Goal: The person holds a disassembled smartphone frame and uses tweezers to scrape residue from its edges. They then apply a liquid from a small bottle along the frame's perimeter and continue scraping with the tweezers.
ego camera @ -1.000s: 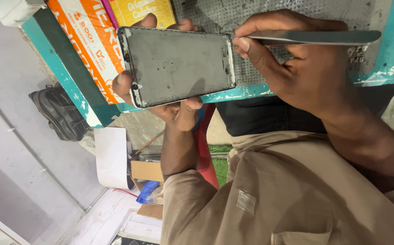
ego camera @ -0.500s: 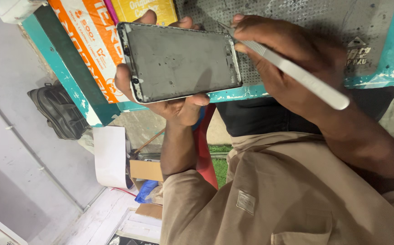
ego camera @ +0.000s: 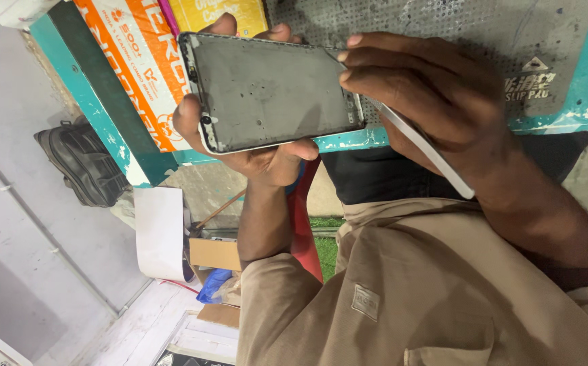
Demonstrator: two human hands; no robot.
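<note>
My left hand [ego camera: 267, 159] grips a stripped phone frame [ego camera: 273, 91] from below, its dull grey metal inner face turned up, fingertips curling over the far edge. My right hand [ego camera: 422, 88] holds a long flat silvery metal tool [ego camera: 429, 152]. The tool slants down to the right past my wrist, and its thin tip rests at the frame's upper right edge. Both hands hover over a grey perforated work mat [ego camera: 443, 20] on a teal table [ego camera: 558, 122].
An orange printed box [ego camera: 138, 74] and a yellow one [ego camera: 219, 13] lie on the table beside the phone. Below, on the floor, are a black shoe [ego camera: 80, 159], a white sheet [ego camera: 161, 230], a small cardboard box [ego camera: 216, 254] and a blue wrapper [ego camera: 216, 285].
My right hand has swung the metal tool from lying level over the mat to slanting downward, and brought its tip onto the phone frame's edge. The left hand keeps the frame almost still.
</note>
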